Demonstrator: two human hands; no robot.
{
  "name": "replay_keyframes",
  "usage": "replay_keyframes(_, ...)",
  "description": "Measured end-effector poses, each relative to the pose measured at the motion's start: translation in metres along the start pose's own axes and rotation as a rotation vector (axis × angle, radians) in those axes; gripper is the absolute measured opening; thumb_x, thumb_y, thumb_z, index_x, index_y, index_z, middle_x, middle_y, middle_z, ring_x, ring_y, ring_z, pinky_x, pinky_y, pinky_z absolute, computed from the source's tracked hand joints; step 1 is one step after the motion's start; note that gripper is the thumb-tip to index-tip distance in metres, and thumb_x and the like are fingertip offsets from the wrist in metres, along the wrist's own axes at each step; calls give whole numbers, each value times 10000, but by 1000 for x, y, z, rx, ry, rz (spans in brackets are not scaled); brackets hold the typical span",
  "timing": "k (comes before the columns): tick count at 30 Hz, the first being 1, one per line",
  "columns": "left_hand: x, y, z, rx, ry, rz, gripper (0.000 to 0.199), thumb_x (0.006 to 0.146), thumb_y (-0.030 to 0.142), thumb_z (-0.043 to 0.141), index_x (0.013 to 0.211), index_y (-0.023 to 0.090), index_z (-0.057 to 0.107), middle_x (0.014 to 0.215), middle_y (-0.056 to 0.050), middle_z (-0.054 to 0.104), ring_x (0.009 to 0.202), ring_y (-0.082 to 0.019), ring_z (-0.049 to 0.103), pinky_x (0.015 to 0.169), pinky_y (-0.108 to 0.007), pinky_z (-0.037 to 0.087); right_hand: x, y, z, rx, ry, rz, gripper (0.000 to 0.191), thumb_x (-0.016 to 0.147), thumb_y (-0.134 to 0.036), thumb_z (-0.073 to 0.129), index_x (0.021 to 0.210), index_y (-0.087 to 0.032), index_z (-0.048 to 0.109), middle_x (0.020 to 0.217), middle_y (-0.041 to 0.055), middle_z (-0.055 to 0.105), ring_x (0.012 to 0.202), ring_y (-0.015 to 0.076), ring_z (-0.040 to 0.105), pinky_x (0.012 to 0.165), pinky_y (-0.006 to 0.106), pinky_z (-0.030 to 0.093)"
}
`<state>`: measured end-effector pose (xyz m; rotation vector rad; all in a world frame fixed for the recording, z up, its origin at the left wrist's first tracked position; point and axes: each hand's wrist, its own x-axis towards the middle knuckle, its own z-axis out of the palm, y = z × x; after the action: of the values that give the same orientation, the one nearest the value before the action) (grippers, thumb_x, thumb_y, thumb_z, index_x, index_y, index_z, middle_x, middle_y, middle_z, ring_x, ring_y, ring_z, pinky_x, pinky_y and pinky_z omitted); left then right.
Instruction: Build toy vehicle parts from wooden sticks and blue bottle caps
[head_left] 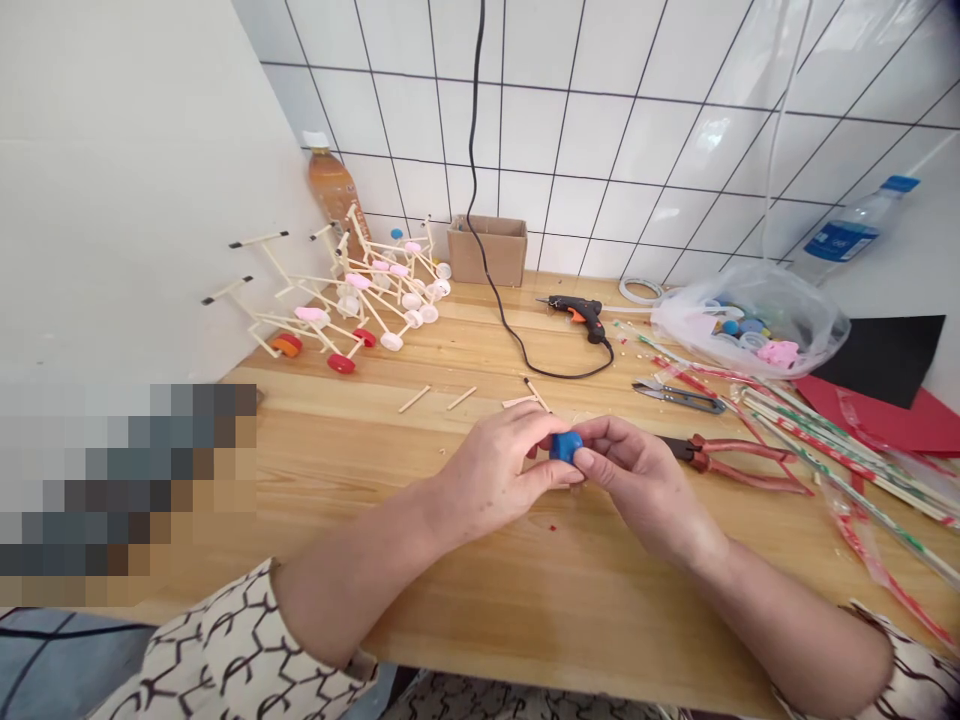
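Observation:
A small blue cap-like piece (566, 447) is held between both hands above the middle of the wooden table. My left hand (506, 460) pinches it from the left with thumb and fingers. From the right, my right hand (637, 475) grips the same piece with thumb and forefinger. Just behind the hands lie short wooden sticks, one (461, 398) beside another (415, 399), and a dark-tipped stick (537, 394). Red-handled pliers (739, 464) lie close to the right hand, their jaws partly behind it.
Several stick-built bicycle-like models (330, 300) stand at the back left near an amber bottle (334, 190). A glue gun (581, 312), cardboard box (489, 252), snips (679, 396), bag of caps (750, 325) and wrapped sticks (847, 440) lie further back and right.

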<state>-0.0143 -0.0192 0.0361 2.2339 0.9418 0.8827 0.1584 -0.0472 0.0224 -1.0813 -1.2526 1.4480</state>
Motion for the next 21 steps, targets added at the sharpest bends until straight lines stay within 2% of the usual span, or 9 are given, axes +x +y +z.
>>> replay_keyframes(4, -3, -5, 8, 10, 87, 136, 261, 876, 326, 526, 1083, 183, 593, 986, -75, 582, 918, -174, 566, 808, -317, 497, 2, -3, 0, 197, 11, 98, 237, 695, -356, 733, 826, -189, 628, 731, 0, 639, 608, 108, 582, 570, 250, 502)
replay_keyframes(10, -3, -7, 14, -38, 76, 195, 317, 905, 293, 474, 1185, 148, 506, 1099, -119, 580, 1035, -193, 556, 886, -339, 491, 3, -8, 2, 333, 13, 185, 197, 672, -315, 747, 769, -184, 636, 704, 2, 627, 583, 101, 558, 528, 218, 477)
replay_keyframes(14, -3, -6, 15, -119, 97, 164, 308, 869, 229, 539, 1168, 156, 519, 1106, -111, 613, 1045, -196, 573, 907, -355, 488, 2, -7, 0, 405, -19, 205, 173, 669, -285, 760, 765, -174, 668, 712, 4, 644, 594, 85, 565, 518, 179, 462)
replay_keyframes(21, -4, -3, 20, -264, 184, 79, 296, 785, 146, 640, 1075, 171, 583, 1018, -63, 657, 948, -172, 610, 856, -307, 501, 2, -1, 0, 466, 60, 241, 217, 598, -273, 819, 748, -168, 702, 659, -3, 659, 553, 72, 567, 502, 161, 461)
